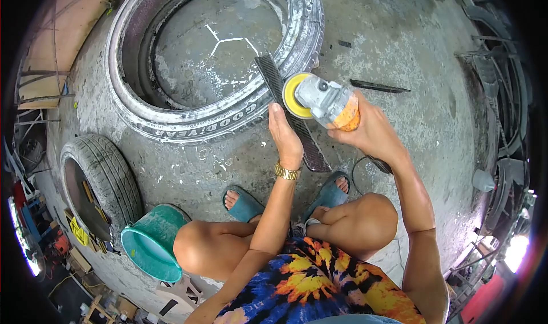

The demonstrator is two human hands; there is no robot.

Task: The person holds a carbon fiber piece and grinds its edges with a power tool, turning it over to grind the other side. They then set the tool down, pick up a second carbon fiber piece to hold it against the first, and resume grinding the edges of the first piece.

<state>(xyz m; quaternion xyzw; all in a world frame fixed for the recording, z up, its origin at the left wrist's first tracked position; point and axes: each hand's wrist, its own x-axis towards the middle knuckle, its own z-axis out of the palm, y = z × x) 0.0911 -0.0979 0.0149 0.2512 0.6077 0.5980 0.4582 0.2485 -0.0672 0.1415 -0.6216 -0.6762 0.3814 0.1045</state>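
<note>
My left hand (286, 137), with a gold watch at the wrist, grips a long dark strip (313, 150) with a woven carbon-fibre look. The strip slants from the near side up over the rim of a big Goodyear tyre (214, 122), and its upper end rests there. In my right hand (374, 131) is an orange and grey angle polisher (326, 98), with my fingers wrapped round its body. Its round yellow pad (297, 95) is right at the strip's right edge, just beyond my left fingertips.
A smaller tyre (108, 181) stands at the left, with a green bucket (151, 238) beside it. Another dark strip (379, 86) lies on the concrete floor (434, 124) to the right. A cord (354, 178) trails near my right foot. Car parts (508, 175) line the right side.
</note>
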